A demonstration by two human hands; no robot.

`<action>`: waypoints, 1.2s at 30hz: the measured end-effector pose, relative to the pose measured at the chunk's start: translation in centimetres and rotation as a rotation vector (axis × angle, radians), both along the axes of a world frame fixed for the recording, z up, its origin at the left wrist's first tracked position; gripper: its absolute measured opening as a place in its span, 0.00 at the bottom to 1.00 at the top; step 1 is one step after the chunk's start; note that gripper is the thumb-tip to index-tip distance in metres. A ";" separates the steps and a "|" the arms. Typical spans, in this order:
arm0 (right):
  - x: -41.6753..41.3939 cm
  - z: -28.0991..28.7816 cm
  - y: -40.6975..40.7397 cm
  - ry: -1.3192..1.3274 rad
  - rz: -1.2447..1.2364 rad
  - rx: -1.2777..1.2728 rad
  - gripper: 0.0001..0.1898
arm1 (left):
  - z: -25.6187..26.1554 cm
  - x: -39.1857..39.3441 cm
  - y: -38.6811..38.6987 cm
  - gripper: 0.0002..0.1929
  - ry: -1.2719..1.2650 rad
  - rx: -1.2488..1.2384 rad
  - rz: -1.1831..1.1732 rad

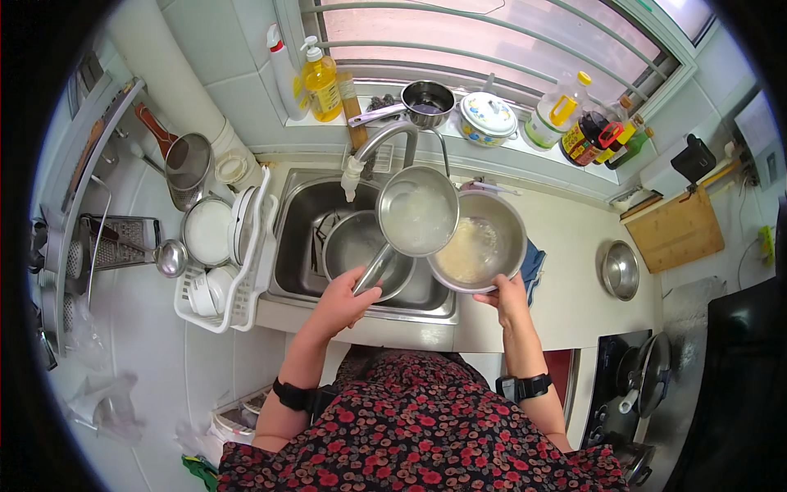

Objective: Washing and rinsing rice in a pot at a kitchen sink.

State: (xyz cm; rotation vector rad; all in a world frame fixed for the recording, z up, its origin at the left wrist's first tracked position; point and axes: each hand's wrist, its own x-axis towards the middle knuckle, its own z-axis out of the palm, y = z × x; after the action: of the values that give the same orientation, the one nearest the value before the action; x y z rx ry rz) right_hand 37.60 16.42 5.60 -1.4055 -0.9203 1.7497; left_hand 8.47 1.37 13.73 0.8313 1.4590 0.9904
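Observation:
My left hand (347, 297) grips the metal handle of a round, long-handled vessel (419, 210); whether it is a shallow pan or a fine strainer I cannot tell. Pale, whitish contents show inside it. Its rim overlaps the left edge of a deep metal bowl (507, 221) in my view. With fingers at the near rim, my right hand (505, 299) holds that bowl, where pale beige matter lies on one side. Below them, another metal bowl (344, 246) sits in the stainless steel sink (295, 240). The faucet (384, 135) arches above the sink.
At left, a white dish rack (246, 289) holds bowls and plates. A small saucepan (428, 101), a lidded enamel pot (489, 117) and several bottles line the windowsill. A blue cloth (535, 264) and a small metal bowl (620, 270) lie on the counter, near a cutting board (679, 232).

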 end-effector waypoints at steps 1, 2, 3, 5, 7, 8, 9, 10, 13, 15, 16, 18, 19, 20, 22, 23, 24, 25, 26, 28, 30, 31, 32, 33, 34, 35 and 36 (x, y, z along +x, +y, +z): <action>-0.3 -0.2 -0.4 0.039 0.009 -0.045 0.32 | 0.1 0.1 0.2 0.11 0.051 0.018 0.010; -0.6 -0.3 -0.8 0.048 0.012 -0.073 0.33 | 0.1 0.0 0.3 0.11 0.054 0.018 0.006; -1.0 0.0 -1.1 0.052 0.009 -0.075 0.33 | 0.0 0.0 0.3 0.13 0.111 0.007 0.006; -1.5 0.3 -1.7 0.073 0.026 -0.124 0.35 | -0.5 -0.2 0.3 0.15 0.171 -0.004 0.002; -1.9 0.4 -2.1 0.076 0.039 -0.121 0.36 | -1.3 -0.3 0.3 0.18 0.378 0.073 0.005; -2.0 0.6 -2.2 0.077 0.052 -0.113 0.36 | -1.4 -0.3 0.4 0.18 0.379 0.073 0.002; -2.2 0.9 -2.4 0.077 0.063 -0.106 0.37 | -1.3 -0.2 0.8 0.18 0.428 0.108 0.013; -2.2 0.9 -2.4 0.078 0.061 -0.106 0.37 | -1.2 -0.1 1.1 0.19 0.477 0.143 0.024; -2.4 1.1 -2.4 0.076 0.069 -0.114 0.37 | -1.4 0.1 1.6 0.17 0.464 0.162 0.042; -2.6 1.4 -2.5 0.075 0.044 -0.100 0.34 | -0.7 0.2 1.3 0.16 0.520 0.165 0.041; -2.5 1.4 -2.4 0.075 0.040 -0.100 0.34 | -0.5 0.2 1.2 0.16 0.576 0.166 0.041; -2.5 1.2 -2.2 0.086 0.063 -0.091 0.37 | -0.4 0.0 0.9 0.16 0.593 0.170 0.036; -2.5 1.2 -2.3 0.087 0.062 -0.092 0.37 | -0.3 -0.1 0.8 0.16 0.610 0.172 0.035; -2.5 1.2 -2.3 0.087 0.057 -0.088 0.35 | -0.4 -0.1 1.0 0.16 0.612 0.172 0.034; -2.6 1.2 -2.4 0.087 0.057 -0.082 0.34 | -0.5 -0.2 1.7 0.16 0.616 0.183 0.021; -2.7 1.3 -2.4 0.083 0.056 -0.086 0.33 | -0.4 -0.1 1.9 0.16 0.618 0.183 0.023; -2.8 1.4 -2.4 0.078 0.053 -0.089 0.33 | -0.3 0.1 2.2 0.16 0.622 0.202 0.022; -2.8 1.5 -2.3 0.079 0.053 -0.088 0.33 | -0.2 0.2 2.4 0.16 0.626 0.221 0.020; -2.9 1.5 -2.4 0.075 0.055 -0.089 0.34 | 0.1 0.2 2.3 0.16 0.628 0.222 0.020; -2.8 1.6 -2.4 0.072 0.050 -0.091 0.34 | 0.6 0.4 2.0 0.16 0.652 0.241 0.039; -2.9 1.7 -2.4 0.062 0.073 -0.090 0.35 | 0.8 0.3 1.7 0.16 0.667 0.242 0.038; -2.9 1.8 -2.4 0.065 0.071 -0.092 0.35 | 1.0 0.2 1.5 0.16 0.681 0.242 0.040; -3.0 1.9 -2.4 0.074 0.071 -0.083 0.35 | 1.3 0.2 1.6 0.16 0.683 0.241 0.037; -3.1 1.9 -2.3 0.083 0.074 -0.074 0.36 | 1.6 0.2 1.7 0.16 0.691 0.232 0.030; -3.2 2.0 -2.3 0.085 0.075 -0.074 0.36 | 1.8 0.2 1.8 0.16 0.700 0.224 0.023; -3.3 2.2 -2.3 0.078 0.077 -0.080 0.36 | 2.0 0.2 1.8 0.16 0.702 0.224 0.024; -3.3 2.3 -2.3 0.069 0.077 -0.086 0.36 | 2.1 0.3 1.9 0.16 0.728 0.252 0.029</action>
State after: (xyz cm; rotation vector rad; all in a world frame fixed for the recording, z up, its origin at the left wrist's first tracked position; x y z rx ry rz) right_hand 34.33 14.16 7.87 -1.3706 -0.8823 1.9038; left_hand 8.73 3.26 15.83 1.4596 1.9774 0.9481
